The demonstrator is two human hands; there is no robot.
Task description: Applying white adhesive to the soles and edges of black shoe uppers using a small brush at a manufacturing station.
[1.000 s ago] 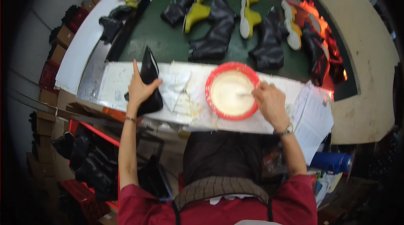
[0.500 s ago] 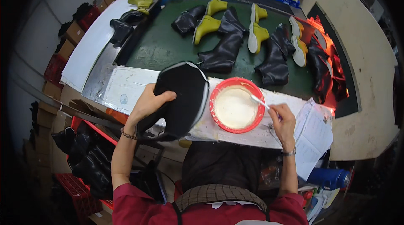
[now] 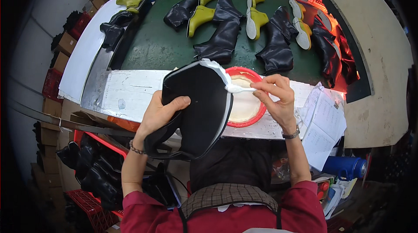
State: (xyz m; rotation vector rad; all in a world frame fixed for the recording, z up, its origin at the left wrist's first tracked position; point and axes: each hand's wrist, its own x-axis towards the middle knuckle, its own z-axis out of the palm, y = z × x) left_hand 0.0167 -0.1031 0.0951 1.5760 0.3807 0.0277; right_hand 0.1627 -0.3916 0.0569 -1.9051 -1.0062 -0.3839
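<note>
My left hand [image 3: 160,112] is closed on a black boot upper [image 3: 201,106], thumb on its dark inner face. The upper is held up with its pale bottom edge turned outward. Wet white paste coats the far right stretch of that edge. Between the thumb and fingers of my right hand [image 3: 278,98] is a small white brush [image 3: 242,89], its paste-covered head touching the edge. Beneath the brush stands a red bowl [image 3: 257,119] of creamy white paste [image 3: 242,107], partly hidden by the upper and my right hand.
Several black boots [image 3: 220,43] and yellow-green shoe lasts [image 3: 201,18] lie on the green conveyor belt [image 3: 150,43]. An orange-lit opening [image 3: 337,26] is at its right end. Papers [image 3: 324,124] hang beside a blue flask [image 3: 344,167]. A red crate [image 3: 102,141] of black boots stands lower left.
The brush has moved from the bowl up and left onto the upper's edge, which now carries white paste. My left hand has brought the upper rightward, partly over the bowl.
</note>
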